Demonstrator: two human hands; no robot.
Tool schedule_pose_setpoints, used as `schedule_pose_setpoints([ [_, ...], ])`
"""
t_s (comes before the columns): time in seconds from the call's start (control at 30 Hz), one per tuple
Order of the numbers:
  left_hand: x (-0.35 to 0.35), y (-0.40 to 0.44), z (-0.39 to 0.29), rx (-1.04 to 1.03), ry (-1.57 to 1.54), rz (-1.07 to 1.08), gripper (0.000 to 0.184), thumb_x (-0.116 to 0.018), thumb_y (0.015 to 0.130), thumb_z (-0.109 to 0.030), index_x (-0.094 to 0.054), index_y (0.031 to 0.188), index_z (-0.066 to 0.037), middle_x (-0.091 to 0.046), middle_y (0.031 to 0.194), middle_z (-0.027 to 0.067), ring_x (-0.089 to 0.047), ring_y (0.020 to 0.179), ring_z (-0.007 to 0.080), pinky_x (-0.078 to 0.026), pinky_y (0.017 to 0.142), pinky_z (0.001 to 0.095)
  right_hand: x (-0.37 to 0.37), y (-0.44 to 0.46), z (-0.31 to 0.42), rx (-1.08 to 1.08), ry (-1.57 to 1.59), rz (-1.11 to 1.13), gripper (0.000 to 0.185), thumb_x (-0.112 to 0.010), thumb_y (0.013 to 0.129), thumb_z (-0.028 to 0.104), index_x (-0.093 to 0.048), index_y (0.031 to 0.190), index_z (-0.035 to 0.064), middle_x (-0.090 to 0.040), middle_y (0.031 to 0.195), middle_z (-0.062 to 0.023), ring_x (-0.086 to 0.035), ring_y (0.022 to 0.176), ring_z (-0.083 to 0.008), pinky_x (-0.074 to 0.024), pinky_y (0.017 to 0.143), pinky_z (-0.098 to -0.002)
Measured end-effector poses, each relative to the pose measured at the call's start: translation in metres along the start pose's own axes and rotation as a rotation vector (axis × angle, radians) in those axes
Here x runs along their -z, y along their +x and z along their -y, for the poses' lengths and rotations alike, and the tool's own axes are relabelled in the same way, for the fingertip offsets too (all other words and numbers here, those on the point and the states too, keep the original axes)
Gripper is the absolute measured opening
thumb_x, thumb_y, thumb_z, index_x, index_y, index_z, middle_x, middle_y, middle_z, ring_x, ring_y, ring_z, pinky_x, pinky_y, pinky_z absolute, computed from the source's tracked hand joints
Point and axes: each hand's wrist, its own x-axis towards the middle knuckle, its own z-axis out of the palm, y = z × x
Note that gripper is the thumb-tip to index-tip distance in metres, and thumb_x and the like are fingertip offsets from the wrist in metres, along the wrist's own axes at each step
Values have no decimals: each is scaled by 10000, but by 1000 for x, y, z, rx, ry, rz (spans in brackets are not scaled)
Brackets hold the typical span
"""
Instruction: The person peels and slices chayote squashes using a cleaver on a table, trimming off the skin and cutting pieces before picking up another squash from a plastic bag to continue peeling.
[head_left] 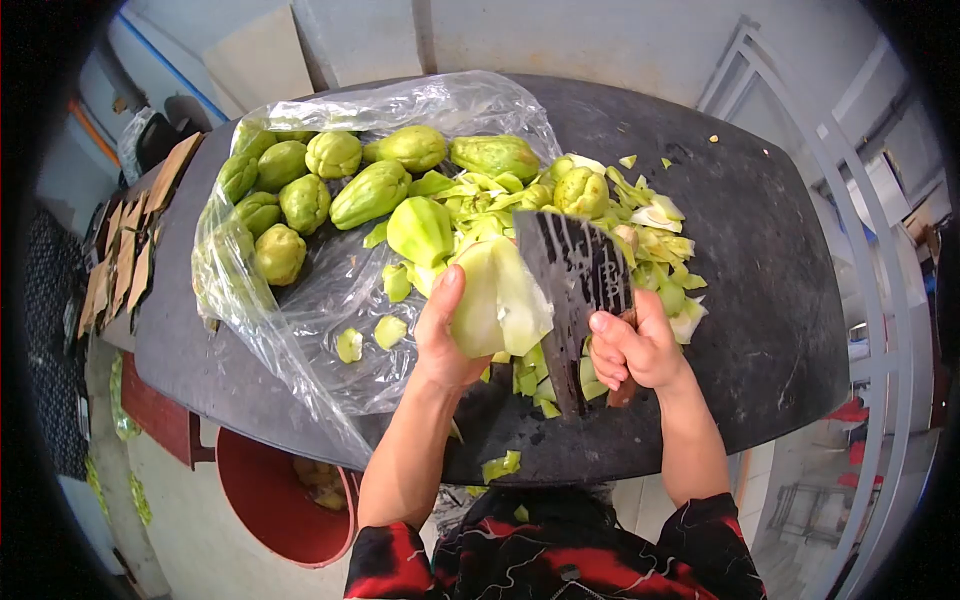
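Note:
My left hand is closed around a peeled chayote, pale green with a whitish cut face. In my right hand is a cleaver with a wide dark blade, wet and streaked, its brown handle mostly hidden by my fingers. The blade stands close beside the chayote's right side; whether the edge touches it I cannot tell. Just behind, a peeled chayote rests near a heap of green peelings. Unpeeled chayotes lie on a clear plastic bag to the left.
Everything rests on a dark oval table. Below its front left edge stands a red bucket with pale pieces inside. Cardboard pieces are stacked at the left. A grey metal railing runs along the right, and a wall closes the back.

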Motion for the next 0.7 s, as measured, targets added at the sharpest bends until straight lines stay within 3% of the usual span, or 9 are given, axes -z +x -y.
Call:
schedule_pose_setpoints([
  [0.1, 19, 3, -1, -15, 33, 44, 707, -511, 897, -597, -532, 1331, -39, -649, 1164, 108, -640, 1040, 254, -512, 912, 408, -1, -5, 2, -61, -22, 61, 141, -548, 999, 150, -460, 930, 65, -395, 553, 13, -409, 395, -87, -400, 369, -273],
  [0.4, 1, 0, 0, 6, 124, 49, 692, -591, 877, -560, -525, 1296, -13, -642, 1082, 111, -643, 958, 222, -525, 839, 367, -7, 1, 0, 4, 71, -1, 143, -546, 1001, 152, -471, 957, 39, -399, 536, 10, -414, 396, -87, -392, 356, -278],
  [0.5, 6, -2, 0, -45, 18, 29, 655, -521, 898, -585, -560, 1286, -58, -666, 1110, 106, -654, 991, 253, -528, 873, 399, 3, -2, 5, -49, -29, 102, 127, -547, 999, 147, -467, 999, 48, -410, 542, 7, -407, 397, -83, -391, 357, -276],
  [0.63, 8, -2, 3, -20, -35, 47, 654, -525, 892, -586, -557, 1288, -66, -663, 1110, 104, -658, 979, 253, -530, 867, 397, -4, -1, -2, -31, 11, 58, 121, -541, 1000, 147, -471, 972, 53, -399, 531, 7, -404, 392, -83, -387, 350, -279],
  [0.7, -2, -3, 7, 2, 50, 13, 686, -582, 877, -555, -517, 1293, -14, -633, 1086, 118, -636, 948, 216, -522, 838, 362, -6, 3, -2, -5, 49, 54, 134, -541, 1006, 163, -467, 978, 54, -403, 534, 13, -412, 403, -78, -392, 364, -272],
])
